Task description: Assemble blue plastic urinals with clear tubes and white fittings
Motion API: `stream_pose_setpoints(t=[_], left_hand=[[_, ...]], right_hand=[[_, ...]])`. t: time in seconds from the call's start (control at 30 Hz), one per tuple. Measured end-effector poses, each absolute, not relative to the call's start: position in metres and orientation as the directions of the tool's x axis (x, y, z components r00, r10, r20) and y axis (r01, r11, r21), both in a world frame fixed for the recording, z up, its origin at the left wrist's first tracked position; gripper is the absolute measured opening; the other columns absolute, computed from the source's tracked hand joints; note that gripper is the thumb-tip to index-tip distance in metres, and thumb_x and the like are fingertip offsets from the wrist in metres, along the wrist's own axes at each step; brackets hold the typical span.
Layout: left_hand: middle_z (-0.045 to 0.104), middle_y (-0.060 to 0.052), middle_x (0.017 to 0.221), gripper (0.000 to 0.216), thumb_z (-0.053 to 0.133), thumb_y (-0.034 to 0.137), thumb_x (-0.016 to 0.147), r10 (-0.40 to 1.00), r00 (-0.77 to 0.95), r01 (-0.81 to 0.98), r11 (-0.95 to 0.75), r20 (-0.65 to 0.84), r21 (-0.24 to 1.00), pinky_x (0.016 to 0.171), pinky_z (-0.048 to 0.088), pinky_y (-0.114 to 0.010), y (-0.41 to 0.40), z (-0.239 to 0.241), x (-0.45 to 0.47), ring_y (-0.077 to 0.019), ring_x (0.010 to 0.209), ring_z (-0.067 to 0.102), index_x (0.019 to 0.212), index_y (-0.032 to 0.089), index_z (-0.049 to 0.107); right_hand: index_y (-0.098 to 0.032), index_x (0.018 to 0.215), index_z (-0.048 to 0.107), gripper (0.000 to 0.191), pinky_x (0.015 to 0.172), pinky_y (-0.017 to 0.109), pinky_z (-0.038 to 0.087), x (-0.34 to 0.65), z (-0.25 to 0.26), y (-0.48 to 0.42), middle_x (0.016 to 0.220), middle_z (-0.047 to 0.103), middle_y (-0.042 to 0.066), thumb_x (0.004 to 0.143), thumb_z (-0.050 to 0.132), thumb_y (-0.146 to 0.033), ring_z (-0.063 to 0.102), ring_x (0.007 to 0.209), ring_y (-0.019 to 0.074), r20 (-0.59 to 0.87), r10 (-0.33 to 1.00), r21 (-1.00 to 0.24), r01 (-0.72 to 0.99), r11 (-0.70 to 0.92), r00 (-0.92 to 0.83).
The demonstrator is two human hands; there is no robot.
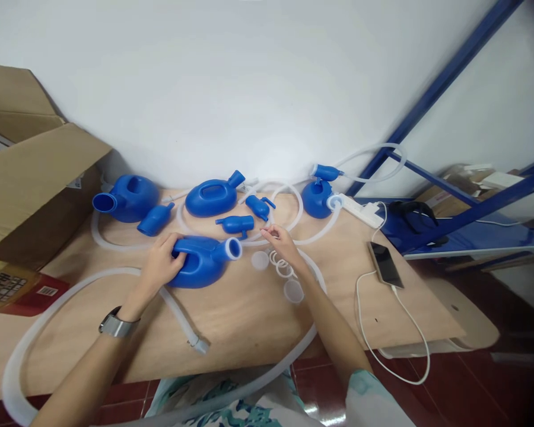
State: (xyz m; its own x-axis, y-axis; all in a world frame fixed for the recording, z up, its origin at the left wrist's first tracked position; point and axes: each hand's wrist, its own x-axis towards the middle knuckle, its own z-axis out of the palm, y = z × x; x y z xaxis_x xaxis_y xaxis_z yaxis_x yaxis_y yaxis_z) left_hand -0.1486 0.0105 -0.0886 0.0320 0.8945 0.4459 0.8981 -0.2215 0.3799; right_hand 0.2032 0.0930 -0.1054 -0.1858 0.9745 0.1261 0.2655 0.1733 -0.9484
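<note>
Under the left hand [161, 261], bottle [200, 270] is resting on the table [249, 320], neck pointing right.
Left hand is gripping the bottle around its handle side; right hand [281, 242] is hovering just past the neck, can't tell if it's pinching anything. Rings [281, 263] and discs [293, 291] are lying loose by the right wrist: a forearm sweep could scatter them. Farther out, tube [271, 372] is looping over the lap; a body shift could snag it. Cable [420, 332] is hanging off the edge, risking a pulled phone [385, 264].

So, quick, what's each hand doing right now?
Left hand: closed on a rounded blue plastic jug.
Right hand: partly curled; whether it's pinching anything can't be told.
</note>
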Motion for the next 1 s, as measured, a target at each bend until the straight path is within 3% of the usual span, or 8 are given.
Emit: stream_pose_setpoints(t=[0.17, 0.27, 0.4, 0.6, 0.83, 1.0], left_hand=[[0.074, -0.011, 0.108, 0.025, 0.052, 0.032, 0.087, 0.891, 0.058, 0.893, -0.248, 0.45, 0.375, 0.095, 0.054, -0.043, 0.01, -0.09, -0.153, -0.0317, 0.105, 0.068, 0.106, 0.021, 0.064], [0.074, -0.011, 0.109, 0.024, 0.052, 0.032, 0.089, 0.88, 0.076, 0.889, -0.272, 0.469, 0.368, 0.093, 0.054, -0.043, 0.01, -0.091, -0.154, -0.0318, 0.104, 0.068, 0.105, 0.02, 0.064], [0.075, -0.01, 0.107, 0.022, 0.051, 0.033, 0.09, 0.877, 0.069, 0.887, -0.271, 0.475, 0.373, 0.093, 0.054, -0.043, 0.012, -0.093, -0.154, -0.0316, 0.104, 0.069, 0.104, 0.021, 0.063], [0.074, -0.012, 0.112, 0.028, 0.05, 0.032, 0.087, 0.882, 0.05, 0.892, -0.25, 0.469, 0.376, 0.097, 0.053, -0.046, 0.012, -0.095, -0.153, -0.0335, 0.108, 0.068, 0.109, 0.02, 0.063], [0.075, -0.012, 0.114, 0.029, 0.05, 0.031, 0.086, 0.89, 0.04, 0.889, -0.24, 0.455, 0.391, 0.099, 0.053, -0.045, 0.008, -0.093, -0.151, -0.0323, 0.11, 0.068, 0.111, 0.021, 0.063], [0.074, -0.013, 0.113, 0.029, 0.05, 0.034, 0.089, 0.898, 0.051, 0.888, -0.241, 0.437, 0.391, 0.102, 0.053, -0.047, 0.015, -0.093, -0.155, -0.0335, 0.11, 0.067, 0.109, 0.02, 0.064]], right_hand=[[-0.025, 0.103, 0.067, 0.03, 0.099, 0.046, 0.055, 0.194, -0.122, 0.085, 0.115, 0.076, 0.008, 0.091, 0.068, -0.052, 0.071, 0.109, 0.0281, 0.215, 0.93, -0.843, 0.424, 0.331, -0.299], [-0.027, 0.129, 0.066, 0.039, 0.111, 0.05, 0.05, 0.191, -0.132, 0.095, 0.133, 0.071, 0.01, 0.097, 0.063, -0.05, 0.066, 0.123, 0.0294, 0.301, 0.9, -0.795, 0.438, 0.419, -0.316], [-0.024, 0.15, 0.053, 0.05, 0.122, 0.049, 0.041, 0.18, -0.139, 0.135, 0.154, 0.056, 0.015, 0.106, 0.044, -0.046, 0.053, 0.145, 0.0281, 0.275, 0.946, -0.855, 0.407, 0.323, -0.172], [-0.019, 0.134, 0.065, 0.044, 0.125, 0.048, 0.035, 0.155, -0.152, 0.179, 0.142, 0.064, 0.015, 0.106, 0.04, -0.043, 0.054, 0.141, 0.0283, 0.19, 0.955, -0.854, 0.441, 0.275, -0.227], [-0.023, 0.124, 0.065, 0.045, 0.112, 0.043, 0.047, 0.154, -0.15, 0.18, 0.125, 0.07, 0.006, 0.088, 0.072, -0.05, 0.064, 0.119, 0.0255, 0.198, 0.907, -0.834, 0.422, 0.355, -0.371], [-0.023, 0.134, 0.062, 0.045, 0.122, 0.046, 0.037, 0.171, -0.125, 0.161, 0.138, 0.061, 0.012, 0.095, 0.065, -0.045, 0.055, 0.133, 0.0271, 0.282, 0.906, -0.813, 0.423, 0.4, -0.315]])
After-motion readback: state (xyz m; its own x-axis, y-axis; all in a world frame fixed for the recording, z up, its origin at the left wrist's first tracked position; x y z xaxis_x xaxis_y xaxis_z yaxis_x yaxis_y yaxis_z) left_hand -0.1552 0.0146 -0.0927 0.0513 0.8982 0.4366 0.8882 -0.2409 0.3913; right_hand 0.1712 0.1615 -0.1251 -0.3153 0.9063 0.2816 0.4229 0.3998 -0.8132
